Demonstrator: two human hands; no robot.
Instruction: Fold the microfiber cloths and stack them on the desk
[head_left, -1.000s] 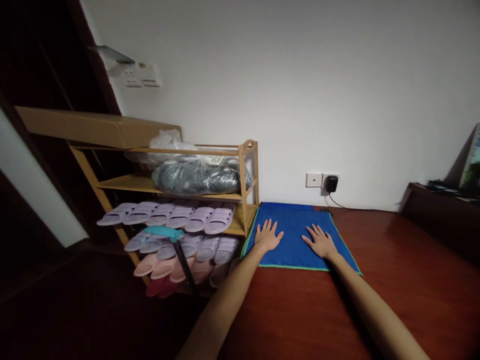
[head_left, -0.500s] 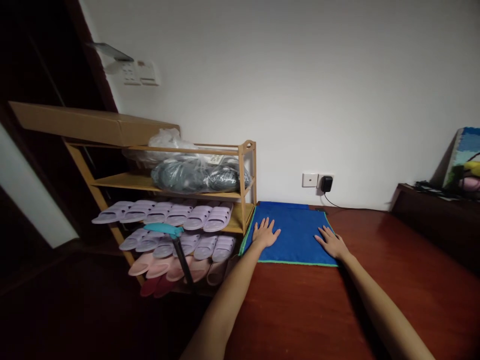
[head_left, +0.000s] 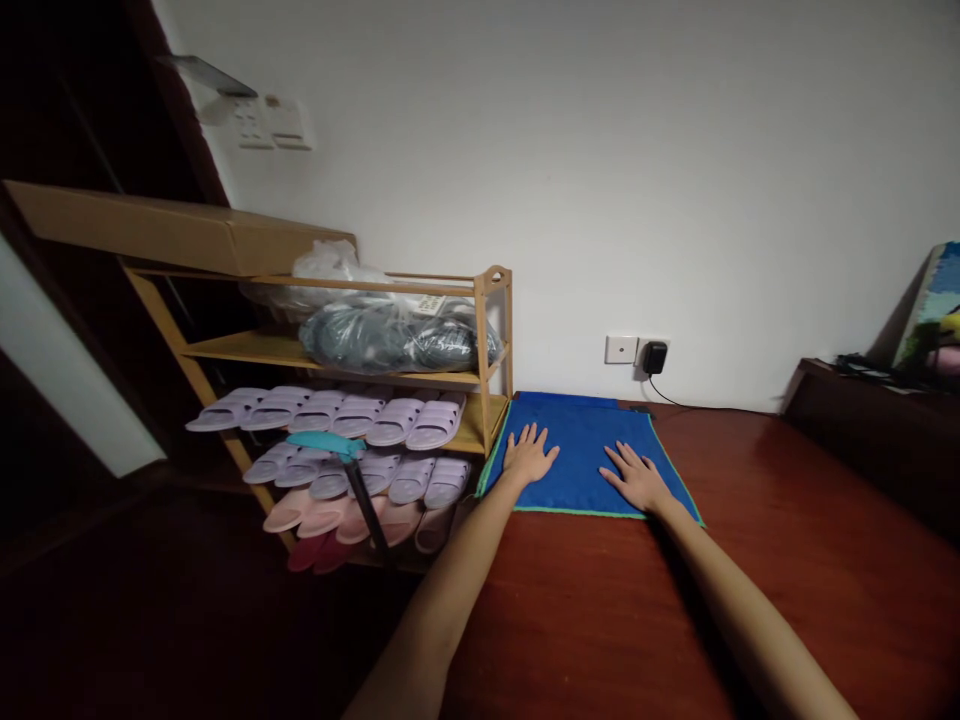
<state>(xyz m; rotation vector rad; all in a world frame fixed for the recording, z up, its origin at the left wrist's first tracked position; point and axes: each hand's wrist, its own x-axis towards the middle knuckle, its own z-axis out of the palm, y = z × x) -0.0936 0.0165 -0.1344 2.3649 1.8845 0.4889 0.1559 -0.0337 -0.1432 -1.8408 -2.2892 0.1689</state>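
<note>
A blue cloth [head_left: 574, 460] with a green edge lies spread flat on the reddish-brown wooden table [head_left: 577, 610], close to the wall. My left hand [head_left: 529, 457] rests palm down on its left part, fingers spread. On the right part of the cloth lies my right hand [head_left: 637, 480], also palm down with the fingers apart. Neither hand holds anything. The cloth's lower right corner shows to the right of my right wrist.
Left of the table stands a wooden rack [head_left: 481, 330] with rows of slippers [head_left: 435, 422], plastic-wrapped bundles [head_left: 397, 338] and a cardboard box [head_left: 187, 235] on top. A black plug [head_left: 655, 357] with a cable sits in the wall. A dark ledge [head_left: 862, 430] is at the right.
My right hand has slid left and inward over the cloth, uncovering its lower right corner. My left hand has stayed at nearly the same spot on the cloth. The view has shifted slightly.
</note>
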